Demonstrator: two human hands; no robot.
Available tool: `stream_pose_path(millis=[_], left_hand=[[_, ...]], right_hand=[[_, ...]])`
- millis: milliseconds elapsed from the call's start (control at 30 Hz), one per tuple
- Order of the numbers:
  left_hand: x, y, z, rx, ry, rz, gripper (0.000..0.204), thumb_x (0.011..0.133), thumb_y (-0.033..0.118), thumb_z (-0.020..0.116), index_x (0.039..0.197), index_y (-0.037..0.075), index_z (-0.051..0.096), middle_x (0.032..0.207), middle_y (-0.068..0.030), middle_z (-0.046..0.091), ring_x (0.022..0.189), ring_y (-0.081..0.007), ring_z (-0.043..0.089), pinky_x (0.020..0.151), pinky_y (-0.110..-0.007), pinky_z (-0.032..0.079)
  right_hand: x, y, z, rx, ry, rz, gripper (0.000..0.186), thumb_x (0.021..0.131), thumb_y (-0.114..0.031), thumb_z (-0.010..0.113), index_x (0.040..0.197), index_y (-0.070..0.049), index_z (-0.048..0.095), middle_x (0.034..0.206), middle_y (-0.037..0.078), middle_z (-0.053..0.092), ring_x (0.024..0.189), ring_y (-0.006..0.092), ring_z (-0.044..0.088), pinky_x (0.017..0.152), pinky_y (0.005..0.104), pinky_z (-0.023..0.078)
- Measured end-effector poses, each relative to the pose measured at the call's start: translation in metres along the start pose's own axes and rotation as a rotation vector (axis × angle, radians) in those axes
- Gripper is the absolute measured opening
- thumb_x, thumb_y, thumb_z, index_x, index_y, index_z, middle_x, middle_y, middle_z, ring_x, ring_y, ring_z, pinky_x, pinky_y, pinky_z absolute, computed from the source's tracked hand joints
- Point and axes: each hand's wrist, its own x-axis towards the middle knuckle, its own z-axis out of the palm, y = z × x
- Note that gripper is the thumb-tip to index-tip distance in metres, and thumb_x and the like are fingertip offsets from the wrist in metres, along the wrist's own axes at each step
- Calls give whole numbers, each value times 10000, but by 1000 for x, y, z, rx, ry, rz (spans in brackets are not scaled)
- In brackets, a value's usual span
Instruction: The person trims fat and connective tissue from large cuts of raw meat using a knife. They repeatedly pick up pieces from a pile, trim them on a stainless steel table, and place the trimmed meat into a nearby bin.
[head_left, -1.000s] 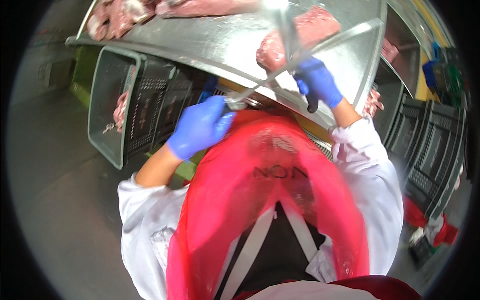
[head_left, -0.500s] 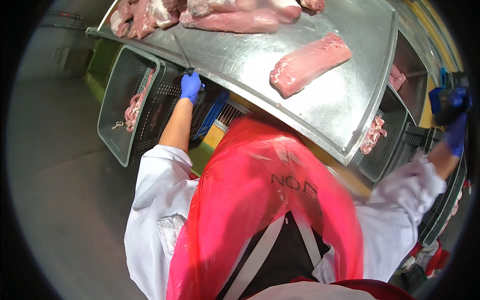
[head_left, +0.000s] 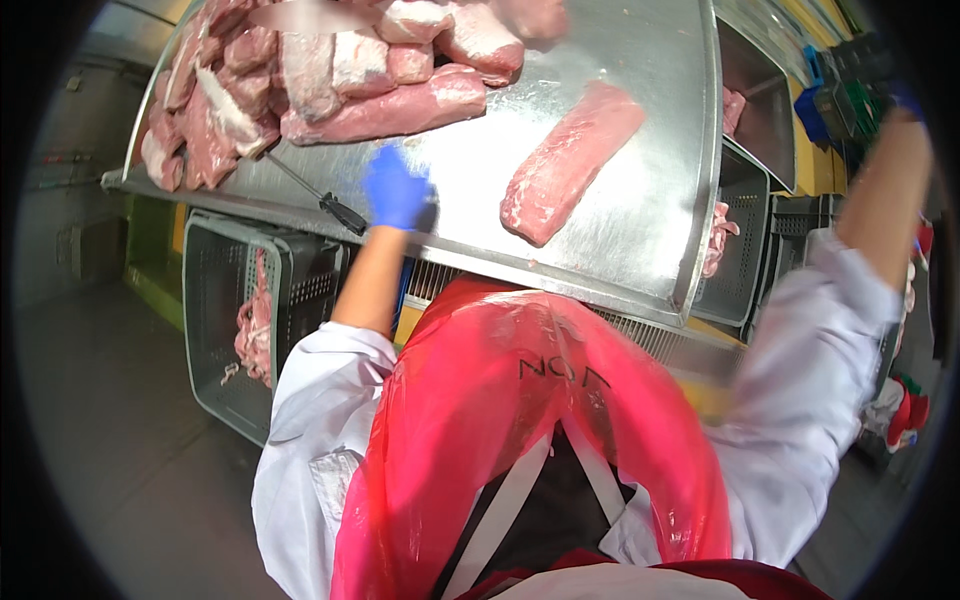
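1. The left hand in a blue glove (head_left: 396, 187) is being held out past the front edge of the stainless-steel counter (head_left: 470, 180), its bare forearm being stretched forward; it is blurred, so whether its fingers are apart or together cannot be told.
2. The right hand in a blue glove (head_left: 905, 103) is being raised beyond the counter's right edge, near a dark rack with green and blue parts (head_left: 860, 110); its finger state cannot be told.
3. One slim metal tool with a black handle (head_left: 343, 212) is being supported at the front edge, just left of the left hand.
4. One long pink slab of meat (head_left: 572, 165) is being borne nearer the right edge, slanting.
5. More than ten overlapping pink-and-white meat pieces (head_left: 385, 95) are being carried along the left edge.
6. Pink trimmings are being held in two grey perforated plastic crates (head_left: 222, 250), one beyond each front corner.
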Motion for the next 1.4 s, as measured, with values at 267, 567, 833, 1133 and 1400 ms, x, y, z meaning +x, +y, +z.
stream_pose_path(millis=[267,567,833,1133,1400], left_hand=[[52,194,94,-408,-535,305,952,725,548,832,1359,-83,503,1304,-257,606,1204,-357,616,986,-472,521],[64,213,66,-1108,-1119,-216,526,954,359,672,1289,-34,574,1193,-166,677,1068,-243,672,953,-369,531],[24,281,42,-556,-398,552,753,896,476,722,1439,39,436,1259,-240,536,1107,-321,574,921,-433,515],[73,332,133,-24,-344,455,1166,645,520,847,1579,153,254,1618,-352,-27,1480,-567,166,1189,-565,277],[137,298,155,-76,-243,738,1041,738,393,791,1571,69,256,1639,-318,79,1505,-470,196,1241,-483,183]], right_hand=[[-282,160,207,485,-201,971,138,1006,-196,584,998,-60,605,731,53,588,580,146,582,518,298,512],[-395,169,295,425,-134,1144,294,966,-214,560,1134,25,533,801,155,650,611,235,634,625,364,530],[-359,214,216,354,-299,1145,309,996,-328,509,1193,-106,596,918,96,679,771,236,695,656,417,570],[-338,256,156,386,-279,1109,288,981,-253,612,1138,-22,542,865,115,673,645,185,671,584,322,551],[-355,204,208,324,-315,1119,355,1020,-275,493,1192,34,527,833,180,663,652,241,689,588,388,575]])
